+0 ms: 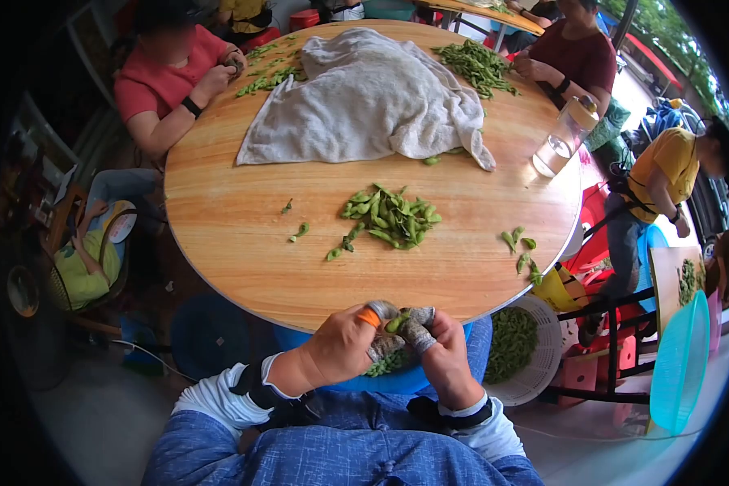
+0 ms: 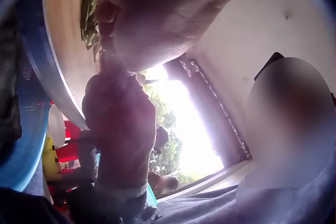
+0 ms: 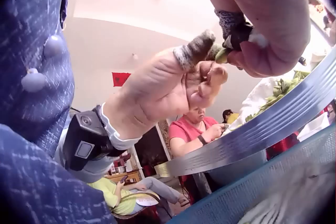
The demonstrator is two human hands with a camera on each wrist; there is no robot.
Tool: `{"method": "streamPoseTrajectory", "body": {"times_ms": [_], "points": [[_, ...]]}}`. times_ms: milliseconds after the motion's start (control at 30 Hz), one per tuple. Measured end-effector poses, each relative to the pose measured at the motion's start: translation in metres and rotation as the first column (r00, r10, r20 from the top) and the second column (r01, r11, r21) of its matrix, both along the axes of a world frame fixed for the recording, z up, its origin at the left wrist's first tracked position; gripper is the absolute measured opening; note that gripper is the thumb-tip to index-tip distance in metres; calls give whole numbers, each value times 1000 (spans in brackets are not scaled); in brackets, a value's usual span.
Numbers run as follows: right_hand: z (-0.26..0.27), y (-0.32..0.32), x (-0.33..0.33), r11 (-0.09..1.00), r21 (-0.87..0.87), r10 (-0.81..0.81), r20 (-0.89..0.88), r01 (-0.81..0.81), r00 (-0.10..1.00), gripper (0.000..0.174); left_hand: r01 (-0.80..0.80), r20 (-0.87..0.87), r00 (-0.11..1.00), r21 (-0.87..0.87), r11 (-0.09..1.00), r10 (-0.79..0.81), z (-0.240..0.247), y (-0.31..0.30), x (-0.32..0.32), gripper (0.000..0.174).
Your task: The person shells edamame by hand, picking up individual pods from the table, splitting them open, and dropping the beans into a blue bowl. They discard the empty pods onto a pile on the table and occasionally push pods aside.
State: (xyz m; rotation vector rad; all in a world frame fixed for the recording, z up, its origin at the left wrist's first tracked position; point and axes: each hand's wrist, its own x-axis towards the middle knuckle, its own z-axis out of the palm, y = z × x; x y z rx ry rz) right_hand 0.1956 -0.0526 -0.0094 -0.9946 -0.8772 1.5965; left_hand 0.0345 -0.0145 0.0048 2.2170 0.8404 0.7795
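Observation:
In the head view a green soybean pod (image 1: 396,324) sits between my two hands, just off the table's near edge. My left hand (image 1: 332,344) pinches the pod from the left, with grey cloth covers on fingertips and an orange band on one finger. My right hand (image 1: 448,360) pinches it from the other side, thumb and finger also covered in grey cloth. In the right wrist view the pod (image 3: 222,55) shows between the covered fingertips. The left wrist view shows the backlit hands, the pod hidden. A blue basin (image 1: 413,381) holding green beans stands below my hands.
A pile of pods (image 1: 393,217) lies on the round wooden table (image 1: 243,235), loose pods (image 1: 522,247) to its right. Behind are a grey cloth (image 1: 364,105) and a bottle (image 1: 563,138). A white basket (image 1: 547,356) of pods stands at right. Other people sit around.

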Motion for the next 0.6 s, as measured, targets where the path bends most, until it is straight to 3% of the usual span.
{"method": "streamPoseTrajectory", "body": {"times_ms": [100, 133, 267, 333, 433, 533, 600], "points": [[-4, -2, -5, 999, 29, -40, -30, 41, 999, 14, 49, -286, 957, 325, 944, 48, 0, -1, -3, 32], [-4, -3, -5, 997, 63, -48, -25, 50, 999, 14, 39, -275, 960, 316, 948, 52, -2, -3, -4, 29], [-12, -7, -6, 978, 194, -73, -23, 76, 997, 15, 47, 73, 996, 28, 998, -49, -16, 0, -5, 31], [-14, -8, -6, 966, 248, -73, -31, 78, 997, 16, 71, 192, 981, -163, 984, -39, -20, -4, -5, 31], [-14, -8, -5, 955, 290, -66, -21, 69, 998, 16, 68, 301, 953, -311, 948, 31, -21, -10, -3, 32], [-14, -7, -3, 970, 239, -43, -18, 47, 999, 17, -47, 64, 997, -50, 998, 50, -22, -9, -4, 33], [-15, -6, -2, 992, 126, -7, -91, 18, 996, 18, -16, -124, 992, 181, 983, 39, -13, -10, -5, 33]]}}
